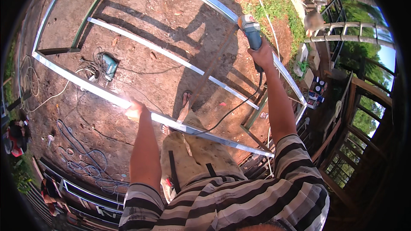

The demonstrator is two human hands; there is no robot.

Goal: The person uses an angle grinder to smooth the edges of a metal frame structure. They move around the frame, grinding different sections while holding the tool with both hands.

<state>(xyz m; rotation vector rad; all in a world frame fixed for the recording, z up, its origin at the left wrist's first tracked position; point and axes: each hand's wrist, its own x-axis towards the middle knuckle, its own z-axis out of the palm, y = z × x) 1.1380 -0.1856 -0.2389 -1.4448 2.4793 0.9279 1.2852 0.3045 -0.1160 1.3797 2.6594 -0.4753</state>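
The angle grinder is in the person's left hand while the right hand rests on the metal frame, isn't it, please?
Not quite: the head view shows the angle grinder in the right hand, while the left hand rests on the metal frame.
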